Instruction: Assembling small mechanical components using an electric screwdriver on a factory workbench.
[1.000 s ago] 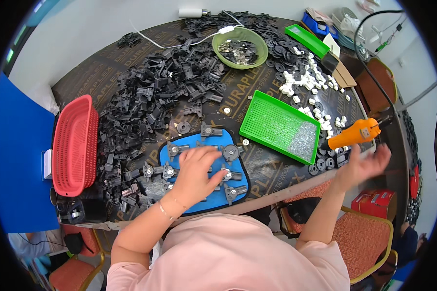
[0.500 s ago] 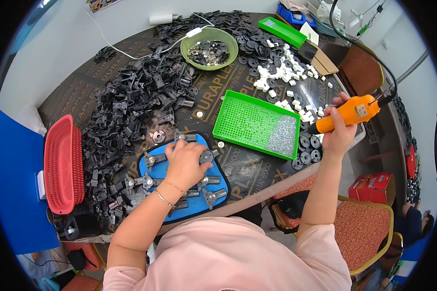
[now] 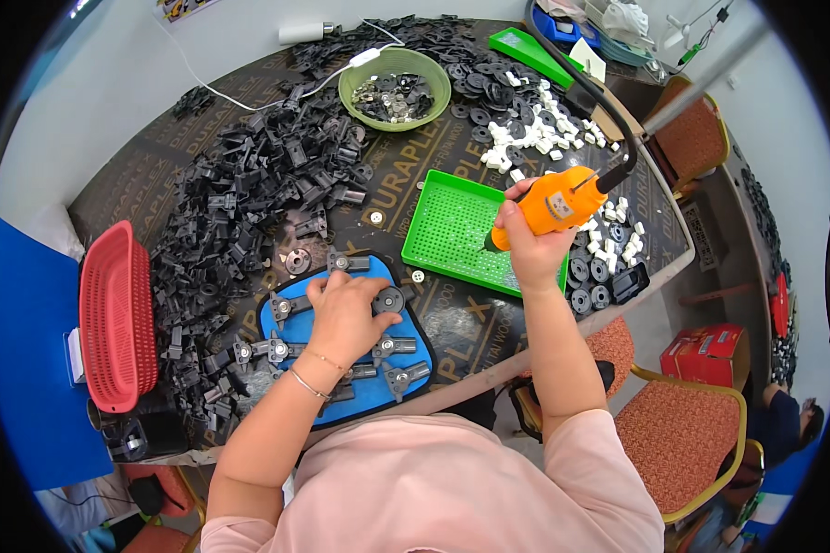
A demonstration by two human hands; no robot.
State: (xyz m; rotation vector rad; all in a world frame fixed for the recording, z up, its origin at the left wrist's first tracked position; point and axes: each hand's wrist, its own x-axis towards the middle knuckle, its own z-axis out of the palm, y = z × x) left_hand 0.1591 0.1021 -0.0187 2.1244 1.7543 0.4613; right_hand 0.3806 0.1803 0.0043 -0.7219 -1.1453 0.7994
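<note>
My right hand (image 3: 537, 251) is wrapped round an orange electric screwdriver (image 3: 561, 199), whose dark cord runs up and away. The screwdriver's tip is over the green perforated tray (image 3: 413, 219); my hand and forearm hide the tray's right side, and I cannot tell if the tip touches the tray. At the blue mat (image 3: 421, 387), my left hand (image 3: 343, 318) is closed on a black round disc (image 3: 389, 300), thumb and fingers at its edge. Several black plastic fittings (image 3: 406, 376) with bright metal centres lie on the mat around that hand.
A big heap of black plastic parts (image 3: 249, 184) covers the table's left side. Behind stands a green bowl (image 3: 441, 97) of metal pieces. White caps (image 3: 544, 138) and black discs (image 3: 581, 300) lie at the right. A red basket (image 3: 120, 313) stands at the left edge.
My right hand has brought the screwdriver leftward from beyond the green tray's right edge to over the tray. My left hand has hardly moved and stays on the disc.
</note>
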